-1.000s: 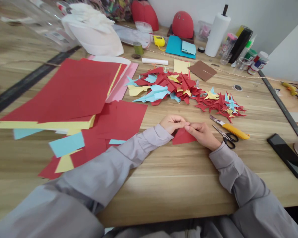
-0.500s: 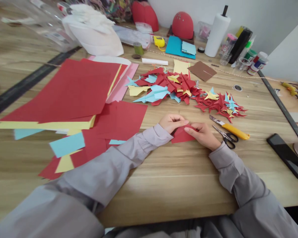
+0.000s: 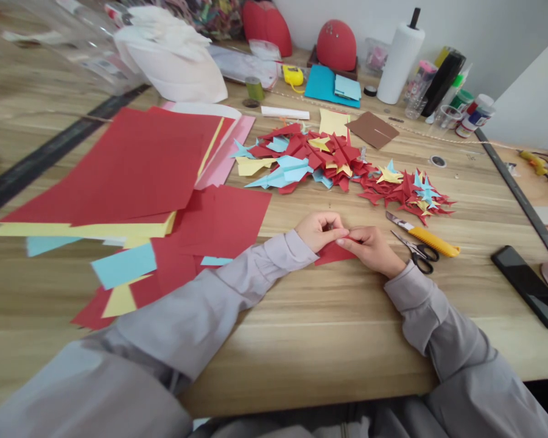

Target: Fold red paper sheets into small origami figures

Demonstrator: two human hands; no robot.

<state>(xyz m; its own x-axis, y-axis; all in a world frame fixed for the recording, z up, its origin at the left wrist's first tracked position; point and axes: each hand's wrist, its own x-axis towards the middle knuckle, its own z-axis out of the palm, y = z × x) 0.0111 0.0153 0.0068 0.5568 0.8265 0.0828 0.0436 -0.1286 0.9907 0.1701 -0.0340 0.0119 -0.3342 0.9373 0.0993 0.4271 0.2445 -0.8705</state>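
Observation:
Between my hands, low over the wooden table, is a small piece of red paper (image 3: 334, 254), partly folded along its top edge. My left hand (image 3: 322, 230) pinches that edge from the left, fingers curled and thumb against the paper. From the right, my right hand (image 3: 369, 246) pinches the same edge, its thumb almost meeting the left one. The fingers hide much of the fold. Scissors (image 3: 416, 250) with black handles and a yellow utility knife (image 3: 432, 239) lie just right of my right hand. Beyond the hands spreads a heap of folded red, blue and yellow paper pieces (image 3: 296, 158).
Large red sheets (image 3: 132, 164) are stacked at the left, with loose cut paper (image 3: 125, 266) below them. A black phone (image 3: 527, 286) lies at the right. Along the back stand a white bottle (image 3: 400, 64), a yellow tape measure (image 3: 293, 75) and several jars (image 3: 475, 115).
My thumbs have come closer together along the paper's top edge, and less of the red paper shows. My left hand has shifted slightly down and right.

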